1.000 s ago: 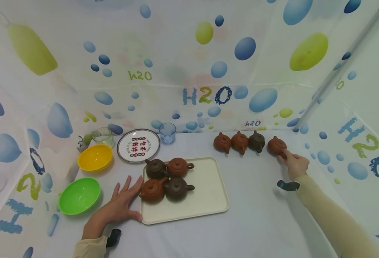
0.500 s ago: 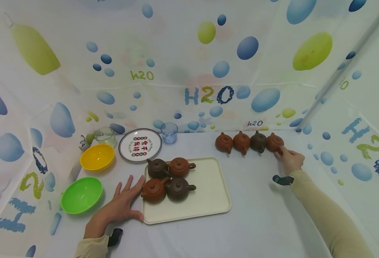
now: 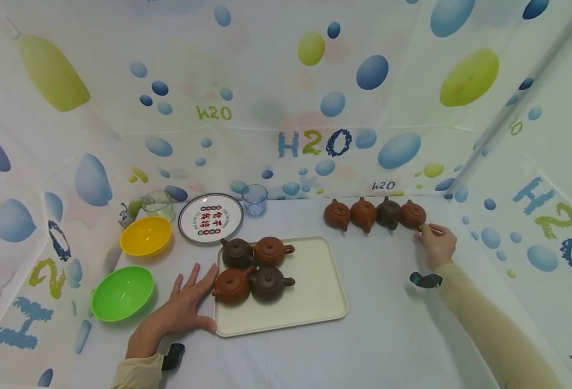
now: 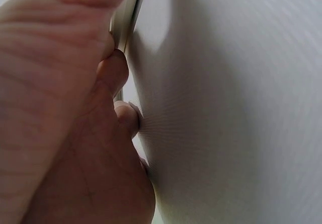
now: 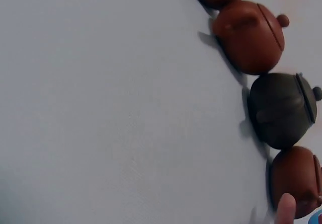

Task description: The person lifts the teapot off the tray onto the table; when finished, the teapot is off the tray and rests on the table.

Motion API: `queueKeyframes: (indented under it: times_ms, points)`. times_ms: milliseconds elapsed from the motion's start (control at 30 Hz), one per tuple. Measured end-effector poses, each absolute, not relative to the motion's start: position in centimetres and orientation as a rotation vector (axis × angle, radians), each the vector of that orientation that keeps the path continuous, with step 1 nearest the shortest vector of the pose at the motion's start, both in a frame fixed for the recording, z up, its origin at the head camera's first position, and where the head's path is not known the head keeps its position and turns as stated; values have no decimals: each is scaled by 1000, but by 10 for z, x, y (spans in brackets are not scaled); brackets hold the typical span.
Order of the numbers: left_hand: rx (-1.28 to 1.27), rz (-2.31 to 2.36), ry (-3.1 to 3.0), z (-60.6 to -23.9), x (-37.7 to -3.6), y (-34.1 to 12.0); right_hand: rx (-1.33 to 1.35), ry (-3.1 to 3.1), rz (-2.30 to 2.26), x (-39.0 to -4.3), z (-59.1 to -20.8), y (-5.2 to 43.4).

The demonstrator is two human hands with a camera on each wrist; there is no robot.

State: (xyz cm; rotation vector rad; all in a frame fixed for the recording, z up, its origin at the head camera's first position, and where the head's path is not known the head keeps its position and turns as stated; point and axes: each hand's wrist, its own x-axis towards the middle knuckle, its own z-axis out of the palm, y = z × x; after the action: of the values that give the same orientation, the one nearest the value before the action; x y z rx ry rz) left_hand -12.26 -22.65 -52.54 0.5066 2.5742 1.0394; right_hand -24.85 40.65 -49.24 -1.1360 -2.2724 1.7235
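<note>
My right hand (image 3: 439, 248) is at the right end of a row of small clay teapots, its fingertips pinching the near side of the end reddish-brown teapot (image 3: 412, 214). In the right wrist view a fingertip (image 5: 286, 206) overlaps that teapot (image 5: 296, 176); the rest of the hand is out of frame. A dark brown teapot (image 3: 388, 214) sits right beside it, then two more reddish-brown teapots, the nearer one (image 3: 363, 214) included. My left hand (image 3: 181, 305) rests with spread fingers at the left edge of a cream tray (image 3: 315, 292); its palm (image 4: 85, 158) fills much of the left wrist view.
On the tray's left half several teapots stand together, one of them dark (image 3: 269, 283). Left of the tray are a green bowl (image 3: 122, 293) and a yellow bowl (image 3: 146, 236). Behind it lie a printed plate (image 3: 210, 233), a blue glass (image 3: 254, 200) and a clear glass (image 3: 156, 204).
My right hand has slid the end teapot leftward against the dark one, closing the gap in the row. Since then the fingers have drawn slightly back towards me. The left hand has stayed put.
</note>
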Motion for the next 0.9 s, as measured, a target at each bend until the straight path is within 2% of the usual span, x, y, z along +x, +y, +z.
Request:
queueKeyframes:
  times_ms: [467, 900]
  points:
    - [505, 1026, 2593, -535, -122, -232, -927, -2281, 1725, -226, -480, 363]
    - [526, 1051, 2567, -527, -124, -228, -717, -2371, 1841, -198, -481, 318]
